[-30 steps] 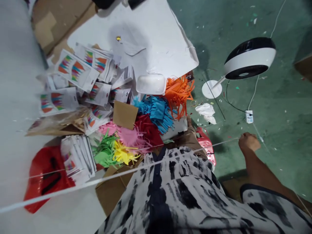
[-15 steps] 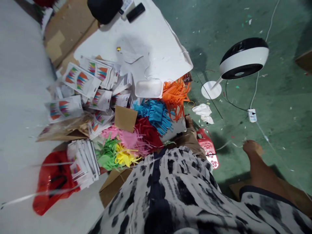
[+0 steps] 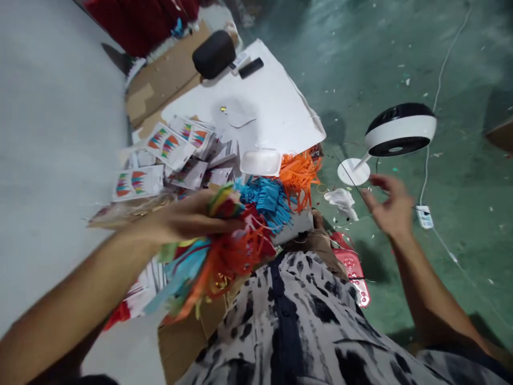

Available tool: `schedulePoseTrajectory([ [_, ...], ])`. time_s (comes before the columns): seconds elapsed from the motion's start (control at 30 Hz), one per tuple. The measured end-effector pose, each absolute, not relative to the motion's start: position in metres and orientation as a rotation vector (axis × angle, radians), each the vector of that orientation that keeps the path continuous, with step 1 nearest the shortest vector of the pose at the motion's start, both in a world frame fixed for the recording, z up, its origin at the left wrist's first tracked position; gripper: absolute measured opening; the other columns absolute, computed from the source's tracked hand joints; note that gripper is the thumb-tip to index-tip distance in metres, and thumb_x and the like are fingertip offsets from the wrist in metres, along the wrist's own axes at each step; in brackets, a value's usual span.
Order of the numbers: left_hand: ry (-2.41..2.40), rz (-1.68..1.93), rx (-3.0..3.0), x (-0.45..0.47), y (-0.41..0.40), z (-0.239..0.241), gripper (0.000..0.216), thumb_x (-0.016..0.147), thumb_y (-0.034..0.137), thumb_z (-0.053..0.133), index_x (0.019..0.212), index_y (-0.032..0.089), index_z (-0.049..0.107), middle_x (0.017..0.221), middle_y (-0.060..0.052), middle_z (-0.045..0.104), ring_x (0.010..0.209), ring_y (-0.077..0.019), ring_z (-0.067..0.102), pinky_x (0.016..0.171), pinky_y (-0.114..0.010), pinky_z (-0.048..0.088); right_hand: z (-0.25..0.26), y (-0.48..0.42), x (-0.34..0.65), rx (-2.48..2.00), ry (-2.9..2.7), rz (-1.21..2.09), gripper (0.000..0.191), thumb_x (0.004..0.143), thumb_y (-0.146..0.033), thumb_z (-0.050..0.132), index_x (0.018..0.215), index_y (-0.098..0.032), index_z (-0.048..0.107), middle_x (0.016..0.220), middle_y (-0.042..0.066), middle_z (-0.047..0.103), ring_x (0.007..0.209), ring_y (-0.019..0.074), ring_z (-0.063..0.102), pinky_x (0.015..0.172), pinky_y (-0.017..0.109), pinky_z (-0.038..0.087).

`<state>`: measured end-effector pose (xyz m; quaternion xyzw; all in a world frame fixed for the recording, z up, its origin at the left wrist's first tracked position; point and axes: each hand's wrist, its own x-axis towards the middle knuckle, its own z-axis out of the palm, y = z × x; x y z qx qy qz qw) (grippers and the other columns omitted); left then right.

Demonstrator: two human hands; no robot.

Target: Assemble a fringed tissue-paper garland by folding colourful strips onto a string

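My left hand (image 3: 196,215) is closed around a bundle of multicoloured paper tassels (image 3: 234,251), with orange, red, light blue and green strips hanging down. The bundle partly covers the dark red fringed paper (image 3: 266,243) beneath it. Just beyond lie blue fringed paper (image 3: 264,195) and orange fringed paper (image 3: 300,174), beside a white plastic tray (image 3: 261,162). Over the floor to the right, my right hand (image 3: 393,206) is raised with its fingers apart, holding nothing I can see. It appears close to the base of the white-and-black fan.
Printed packets (image 3: 170,147) are piled on the left of the white table surface (image 3: 276,101). A black case (image 3: 214,53) sits at the back. On the floor stand a fan (image 3: 401,131), a power strip (image 3: 424,216) and a red plastic stool (image 3: 352,267).
Both hands have come into clear view. My left hand now holds the tassel bundle over the coloured paper, and my right hand is raised over the floor. The view has shifted.
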<state>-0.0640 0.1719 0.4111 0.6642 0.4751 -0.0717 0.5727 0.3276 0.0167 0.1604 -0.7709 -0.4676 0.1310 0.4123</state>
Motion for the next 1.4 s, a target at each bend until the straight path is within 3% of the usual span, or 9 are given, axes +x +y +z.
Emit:
schedulePoseTrajectory([
  [0.13, 0.880, -0.340, 1.442, -0.027, 0.166, 0.377, 0.029, 0.084, 0.038, 0.077, 0.077, 0.014, 0.062, 0.069, 0.005, 0.051, 0.062, -0.0064, 0.040, 0.055, -0.019, 0.033, 0.238, 0.051, 0.210, -1.120, -1.330, 1.224, 0.050, 0.105, -0.060, 0.049, 0.150, -0.040, 0.056, 0.151, 0.002, 0.063, 0.142, 0.0267, 0.056, 0.124, 0.052, 0.039],
  [0.23, 0.854, -0.314, 1.396, -0.021, 0.165, 0.358, 0.030, 0.082, 0.041, 0.080, 0.092, 0.014, 0.069, 0.077, 0.002, 0.060, 0.068, -0.0098, 0.048, 0.059, -0.022, 0.039, 0.255, 0.059, 0.164, -0.916, -1.282, 1.439, 0.052, 0.106, -0.065, 0.040, 0.150, -0.042, 0.057, 0.150, 0.000, 0.064, 0.141, 0.0268, 0.057, 0.123, 0.051, 0.040],
  [0.33, 0.916, -0.240, 1.378, -0.029, 0.168, 0.347, 0.031, 0.078, 0.039, 0.083, 0.090, 0.014, 0.070, 0.075, 0.001, 0.060, 0.067, -0.0102, 0.048, 0.060, -0.023, 0.040, 0.252, 0.058, 0.156, -0.992, -1.262, 1.447, 0.050, 0.105, -0.064, 0.048, 0.147, -0.040, 0.059, 0.142, 0.000, 0.067, 0.131, 0.0271, 0.062, 0.116, 0.047, 0.045],
  [0.47, 0.932, -0.136, 1.358, -0.037, 0.169, 0.334, 0.031, 0.076, 0.039, 0.084, 0.084, 0.014, 0.068, 0.071, 0.003, 0.059, 0.064, -0.0091, 0.048, 0.059, -0.022, 0.039, 0.244, 0.056, 0.156, -1.150, -1.202, 1.375, 0.042, 0.100, -0.065, 0.058, 0.122, -0.032, 0.070, 0.108, 0.000, 0.072, 0.095, 0.0216, 0.066, 0.087, 0.036, 0.053],
  [0.63, 0.893, -0.043, 1.406, -0.027, 0.161, 0.311, 0.032, 0.073, 0.038, 0.083, 0.076, 0.013, 0.064, 0.065, 0.004, 0.052, 0.060, -0.0083, 0.044, 0.055, -0.021, 0.034, 0.239, 0.060, 0.151, -1.345, -1.111, 1.171, 0.042, 0.090, -0.064, 0.071, 0.108, -0.027, 0.068, 0.068, -0.006, 0.046, 0.058, 0.0128, 0.041, 0.055, 0.026, 0.034],
  [0.8, 0.944, 0.229, 1.451, -0.022, 0.159, 0.298, 0.037, 0.071, 0.042, 0.085, 0.073, 0.014, 0.062, 0.065, 0.004, 0.050, 0.061, -0.0092, 0.045, 0.058, -0.022, 0.036, 0.246, 0.060, 0.164, -1.518, -1.514, 0.747, 0.040, 0.100, -0.054, 0.060, 0.075, -0.022, 0.060, 0.062, -0.005, 0.045, 0.057, 0.0114, 0.040, 0.059, 0.029, 0.030],
  [0.97, 0.881, 0.257, 1.605, -0.026, 0.153, 0.298, 0.029, 0.080, 0.040, 0.076, 0.076, 0.015, 0.063, 0.069, 0.002, 0.057, 0.065, -0.0125, 0.051, 0.064, -0.025, 0.041, 0.258, 0.060, 0.172, -1.425, -1.641, 0.768, 0.039, 0.103, -0.054, 0.055, 0.081, -0.022, 0.059, 0.068, -0.003, 0.052, 0.062, 0.0134, 0.045, 0.061, 0.029, 0.032],
  [1.17, 1.055, 0.274, 2.204, -0.007, 0.131, 0.285, 0.009, 0.086, 0.024, 0.063, 0.087, 0.018, 0.069, 0.084, -0.008, 0.072, 0.083, -0.0239, 0.065, 0.076, -0.031, 0.046, 0.258, 0.065, 0.161, -1.767, -1.551, 0.824, 0.045, 0.093, -0.066, 0.061, 0.078, -0.023, 0.061, 0.066, -0.002, 0.059, 0.062, 0.0147, 0.051, 0.062, 0.029, 0.031],
  [1.4, 1.121, 0.271, 2.281, 0.009, 0.120, 0.266, 0.006, 0.088, 0.020, 0.062, 0.092, 0.018, 0.067, 0.089, -0.010, 0.072, 0.088, -0.0257, 0.066, 0.084, -0.035, 0.047, 0.258, 0.066, 0.161, -1.765, -1.516, 0.851, 0.044, 0.097, -0.062, 0.053, 0.076, -0.024, 0.056, 0.061, -0.003, 0.052, 0.058, 0.0141, 0.045, 0.058, 0.029, 0.029],
])
